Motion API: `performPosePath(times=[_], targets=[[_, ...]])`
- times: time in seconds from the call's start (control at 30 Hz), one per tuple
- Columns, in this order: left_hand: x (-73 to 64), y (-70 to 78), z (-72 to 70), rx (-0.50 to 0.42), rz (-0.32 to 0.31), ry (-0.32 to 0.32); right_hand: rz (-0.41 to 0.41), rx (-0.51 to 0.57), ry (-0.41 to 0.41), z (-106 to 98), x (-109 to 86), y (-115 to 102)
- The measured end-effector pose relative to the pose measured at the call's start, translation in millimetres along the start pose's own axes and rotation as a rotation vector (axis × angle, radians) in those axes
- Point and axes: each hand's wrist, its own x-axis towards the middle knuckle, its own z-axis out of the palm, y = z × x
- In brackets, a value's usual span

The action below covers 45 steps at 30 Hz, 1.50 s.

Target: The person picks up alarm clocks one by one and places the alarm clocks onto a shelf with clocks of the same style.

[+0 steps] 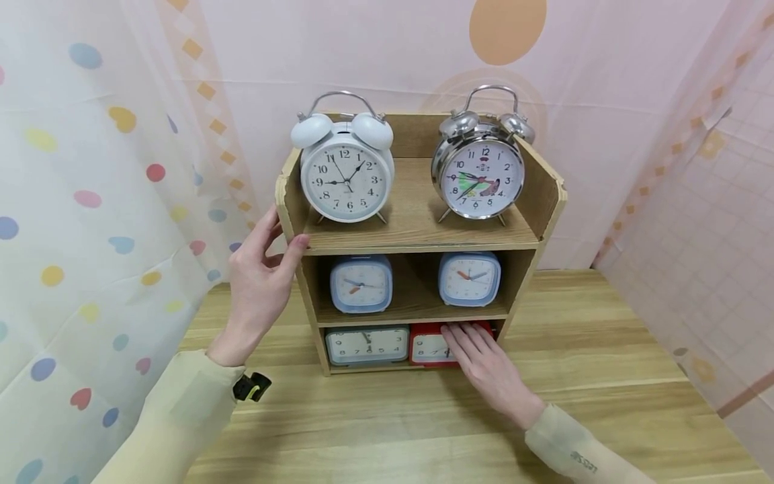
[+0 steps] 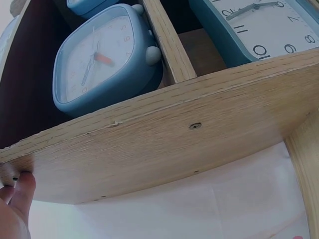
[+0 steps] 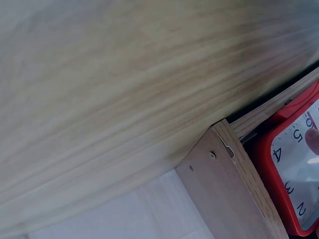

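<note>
A three-tier wooden shelf stands on the table. My left hand grips its left side panel, thumb at the front edge and fingers on the outer face; in the left wrist view part of the hand touches the panel. On the bottom tier, my right hand lies with straight fingers against the front of a red rectangular alarm clock, covering its right part. A fingertip touches the clock's face in the right wrist view. Left of it sits a grey-green rectangular clock.
On the top tier stand a white twin-bell alarm clock and a silver one. Two blue clocks, left and right, occupy the middle tier. Patterned curtains hang around the wooden table.
</note>
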Motion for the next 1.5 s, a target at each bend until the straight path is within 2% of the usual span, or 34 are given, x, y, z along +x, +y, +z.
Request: performPosePath(times=[0.83, 1.0, 1.17, 1.27, 1.5], targets=[[0.2, -1.1, -1.5, -0.023, 0.008, 0.0, 0.015, 0.021, -0.005, 5, 2.3, -1], [-0.7, -2.0, -2.9, 0.006, 0.001, -0.01, 0.015, 0.023, -0.004, 5, 1.3, -1], [-6.9, -7.2, -6.5, 0.063, 0.005, -0.051, 0.017, 0.11, -0.001, -2, -3.2, 0], [-13.5, -13.5, -10.5, 0.115, 0.035, -0.075, 0.011, 0.186, 0.037, -15, -5.0, 1], [-32.3, -26.3, -28.4, 0.191, 0.076, -0.097, -0.001, 0.329, 0.306, -45, 3.3, 22]])
